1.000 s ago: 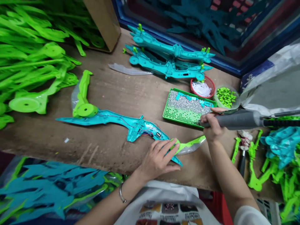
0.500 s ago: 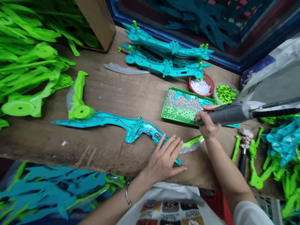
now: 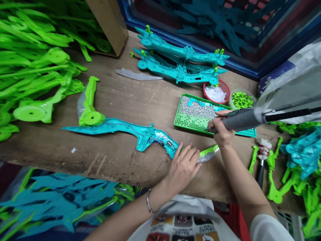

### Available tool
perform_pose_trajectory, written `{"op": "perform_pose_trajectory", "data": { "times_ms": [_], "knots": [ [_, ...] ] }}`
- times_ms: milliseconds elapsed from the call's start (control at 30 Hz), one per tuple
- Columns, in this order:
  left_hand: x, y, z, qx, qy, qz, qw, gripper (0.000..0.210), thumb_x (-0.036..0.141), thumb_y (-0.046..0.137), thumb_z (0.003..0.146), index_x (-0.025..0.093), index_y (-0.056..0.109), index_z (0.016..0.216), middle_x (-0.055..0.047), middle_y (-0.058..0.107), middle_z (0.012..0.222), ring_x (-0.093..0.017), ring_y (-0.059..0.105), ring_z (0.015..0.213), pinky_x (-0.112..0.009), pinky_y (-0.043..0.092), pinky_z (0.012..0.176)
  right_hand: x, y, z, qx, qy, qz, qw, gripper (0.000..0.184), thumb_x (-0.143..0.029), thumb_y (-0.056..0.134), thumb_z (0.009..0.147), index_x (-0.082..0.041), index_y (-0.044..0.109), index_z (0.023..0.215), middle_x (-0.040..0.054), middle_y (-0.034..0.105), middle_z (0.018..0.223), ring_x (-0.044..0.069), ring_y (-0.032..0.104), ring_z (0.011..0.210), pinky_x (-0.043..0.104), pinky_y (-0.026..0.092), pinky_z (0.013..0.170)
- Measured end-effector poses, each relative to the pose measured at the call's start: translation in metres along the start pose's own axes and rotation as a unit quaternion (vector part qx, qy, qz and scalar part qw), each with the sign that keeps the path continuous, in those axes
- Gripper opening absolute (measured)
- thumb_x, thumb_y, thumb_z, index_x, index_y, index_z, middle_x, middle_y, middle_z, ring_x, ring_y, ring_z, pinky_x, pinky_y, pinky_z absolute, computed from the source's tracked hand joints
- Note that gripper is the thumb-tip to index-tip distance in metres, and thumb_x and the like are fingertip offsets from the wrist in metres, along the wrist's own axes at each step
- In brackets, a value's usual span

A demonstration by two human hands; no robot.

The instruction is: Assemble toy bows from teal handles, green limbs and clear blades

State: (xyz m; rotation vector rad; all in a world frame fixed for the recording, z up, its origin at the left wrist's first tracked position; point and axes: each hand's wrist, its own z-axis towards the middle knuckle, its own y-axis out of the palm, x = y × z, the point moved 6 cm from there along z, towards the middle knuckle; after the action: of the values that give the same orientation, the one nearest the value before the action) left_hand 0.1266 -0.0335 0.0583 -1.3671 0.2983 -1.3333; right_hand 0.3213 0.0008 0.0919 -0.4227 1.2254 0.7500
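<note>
A blue plastic toy bow half point(image 3: 125, 126) lies across the table, inner side up, with thin wires and a small metal part inside. My left hand point(image 3: 184, 165) is closed over its right end, fingers curled over the edge and hiding that tip. Under those fingers a green and clear blade piece point(image 3: 209, 153) sticks out to the right. A green arm with a round disc point(image 3: 91, 118) sits on the bow's left part. My right hand point(image 3: 223, 134) grips a grey electric screwdriver point(image 3: 243, 119), its tip end over the green tray point(image 3: 185, 124) of screws.
Blue bow halves point(image 3: 180, 72) are stacked at the back, beside a clear blade point(image 3: 137, 75). A red basket point(image 3: 228, 92) and a tub of green pieces point(image 3: 242, 100) stand behind the tray. Green parts point(image 3: 37, 67) pile up at left; a black-handled tool point(image 3: 260, 172) lies at right.
My left hand's fingers have curled more over the bow's right end, and its thumb has drawn in. The right hand holds the screwdriver in nearly the same place. The whole view has shifted slightly.
</note>
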Motion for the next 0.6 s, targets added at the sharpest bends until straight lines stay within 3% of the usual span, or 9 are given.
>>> {"op": "perform_pose_trajectory", "data": {
  "times_ms": [300,467,600],
  "knots": [
    [-0.001,0.004,0.0,-0.016,-0.005,0.004,1.0,0.043,0.03,0.068,0.094,0.017,0.061,0.134,-0.01,0.071,0.124,-0.03,0.059,0.13,-0.056,0.037,0.12,-0.001,0.006,0.003,-0.024,0.017,-0.035,0.999,0.025,-0.035,0.074,0.08,-0.022,0.058,0.094,-0.0077,0.058,0.054,0.012,0.056,0.044,0.029,0.05,0.05],
    [-0.001,0.005,0.0,-0.001,-0.007,0.001,1.0,0.04,0.03,0.068,0.094,0.016,0.064,0.132,-0.01,0.072,0.124,-0.029,0.059,0.13,-0.056,0.035,0.121,-0.042,-0.004,-0.003,0.011,-0.02,0.0,1.0,0.023,-0.03,0.075,0.081,-0.024,0.059,0.097,-0.0076,0.055,0.056,0.014,0.055,0.046,0.031,0.05,0.052],
    [-0.002,0.006,-0.001,0.006,-0.004,-0.005,1.0,0.04,0.03,0.067,0.094,0.016,0.065,0.132,-0.011,0.073,0.124,-0.03,0.06,0.129,-0.057,0.035,0.121,-0.071,-0.011,-0.029,-0.032,-0.008,0.041,0.999,0.019,-0.023,0.072,0.083,-0.026,0.064,0.1,-0.0067,0.055,0.058,0.014,0.055,0.047,0.033,0.049,0.052]
  ]
}}
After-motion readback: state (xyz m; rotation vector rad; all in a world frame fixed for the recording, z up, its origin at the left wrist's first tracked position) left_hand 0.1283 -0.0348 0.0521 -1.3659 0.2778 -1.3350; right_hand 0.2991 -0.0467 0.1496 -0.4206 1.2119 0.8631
